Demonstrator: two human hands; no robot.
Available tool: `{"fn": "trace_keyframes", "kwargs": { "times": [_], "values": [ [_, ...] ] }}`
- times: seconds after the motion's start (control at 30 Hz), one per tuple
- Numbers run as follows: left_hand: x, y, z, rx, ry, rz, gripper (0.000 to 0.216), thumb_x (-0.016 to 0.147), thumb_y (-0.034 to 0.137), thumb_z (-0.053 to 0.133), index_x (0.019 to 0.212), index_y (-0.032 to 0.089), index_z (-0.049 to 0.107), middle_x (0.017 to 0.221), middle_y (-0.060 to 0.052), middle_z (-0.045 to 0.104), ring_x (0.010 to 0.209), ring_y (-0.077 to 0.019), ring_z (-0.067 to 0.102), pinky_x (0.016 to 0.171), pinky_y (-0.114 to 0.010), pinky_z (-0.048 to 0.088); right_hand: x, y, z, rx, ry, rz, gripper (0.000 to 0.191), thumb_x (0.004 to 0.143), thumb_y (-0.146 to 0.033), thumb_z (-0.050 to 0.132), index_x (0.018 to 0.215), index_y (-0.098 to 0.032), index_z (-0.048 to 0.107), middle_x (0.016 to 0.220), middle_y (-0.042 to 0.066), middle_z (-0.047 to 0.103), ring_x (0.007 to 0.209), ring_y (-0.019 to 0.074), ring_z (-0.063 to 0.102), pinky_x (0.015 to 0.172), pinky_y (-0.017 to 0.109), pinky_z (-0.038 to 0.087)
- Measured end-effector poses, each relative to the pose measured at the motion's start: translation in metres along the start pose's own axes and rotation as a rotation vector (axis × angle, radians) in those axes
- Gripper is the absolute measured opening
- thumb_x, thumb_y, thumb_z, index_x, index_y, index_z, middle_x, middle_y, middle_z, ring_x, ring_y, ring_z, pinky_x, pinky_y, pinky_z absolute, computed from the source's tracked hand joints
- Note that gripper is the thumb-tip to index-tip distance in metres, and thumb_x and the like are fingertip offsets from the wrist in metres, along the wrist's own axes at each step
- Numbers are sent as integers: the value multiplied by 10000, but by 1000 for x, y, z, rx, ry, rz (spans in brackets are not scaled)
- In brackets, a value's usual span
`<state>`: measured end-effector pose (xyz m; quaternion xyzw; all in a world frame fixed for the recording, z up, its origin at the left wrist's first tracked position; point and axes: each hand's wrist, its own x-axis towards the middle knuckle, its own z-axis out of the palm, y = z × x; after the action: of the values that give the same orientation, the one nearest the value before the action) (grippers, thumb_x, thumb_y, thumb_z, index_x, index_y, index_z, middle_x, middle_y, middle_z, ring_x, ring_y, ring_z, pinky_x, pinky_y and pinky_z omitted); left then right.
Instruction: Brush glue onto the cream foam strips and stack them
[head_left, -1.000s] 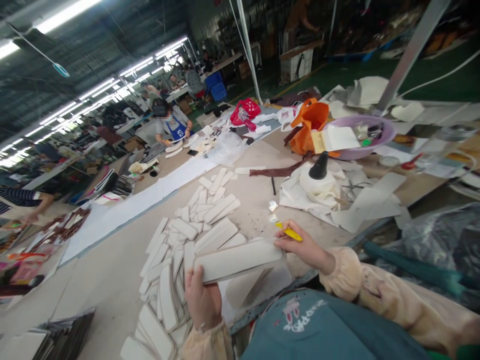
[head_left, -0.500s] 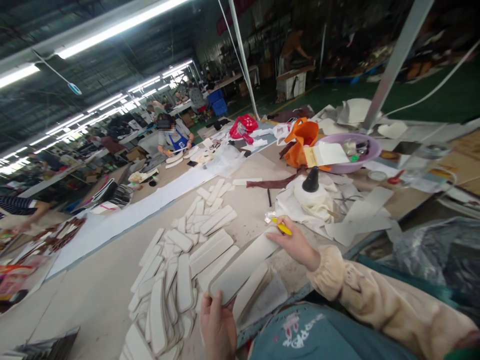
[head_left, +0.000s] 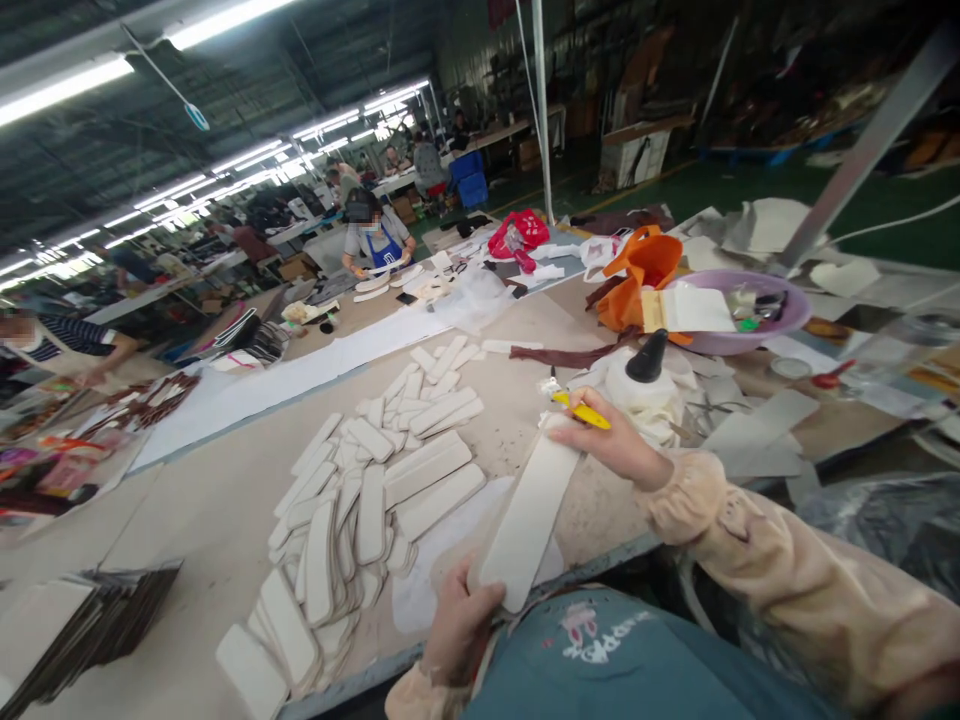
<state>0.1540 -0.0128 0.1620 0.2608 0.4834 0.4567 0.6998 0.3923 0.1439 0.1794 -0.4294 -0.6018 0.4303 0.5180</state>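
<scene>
A long pale strip [head_left: 532,515] with rounded corners slants over the table's front edge, its far end lifted toward my right hand. My left hand [head_left: 461,610] is closed on its near end, thumb on top. My right hand [head_left: 615,440] touches the far end and grips a yellow-handled tool [head_left: 586,410]; the tool's tip is too small to make out. Left of the strip lies a loose heap of similar pale strips [head_left: 371,510]. A white bottle with a black cone top [head_left: 646,358] stands beyond my right hand.
A lilac basin [head_left: 787,320] holds small items, with an orange bag [head_left: 645,268] beside it. Pale scraps [head_left: 757,435] cover the right side. Dark-edged flat pieces [head_left: 82,640] are stacked at near left. One person [head_left: 379,240] works across the table, another [head_left: 75,345] at far left.
A pale strip now stands at a steeper angle between my hands and nearer my body. My left hand has shifted toward the table edge. The camera view has swung left.
</scene>
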Motion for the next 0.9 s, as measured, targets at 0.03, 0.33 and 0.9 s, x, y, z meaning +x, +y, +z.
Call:
{"fn": "trace_keyframes", "kwargs": {
  "times": [0.03,0.33,0.9],
  "values": [
    [1,-3,2,12,-19,-22,425,572,283,769,940,111,641,754,-46,661,632,-143,580,594,-247,444,3,-1,0,11,-1,0,362,645,-352,748,851,-246,471,782,-42,486,699,146,453,642,286,370],
    [8,-13,13,-10,-80,-84,409,675,318,723,1012,132,586,805,-61,659,647,-152,603,559,-248,483,18,2,-2,38,51,11,398,605,-330,767,847,-261,458,802,-38,526,687,142,484,605,270,399],
    [15,-24,15,6,24,-58,540,671,376,710,1150,171,566,963,-90,669,769,-220,642,642,-320,530,25,5,-1,-43,21,-22,379,630,-329,754,856,-251,461,815,-28,510,728,152,484,658,287,392]
  ]
}}
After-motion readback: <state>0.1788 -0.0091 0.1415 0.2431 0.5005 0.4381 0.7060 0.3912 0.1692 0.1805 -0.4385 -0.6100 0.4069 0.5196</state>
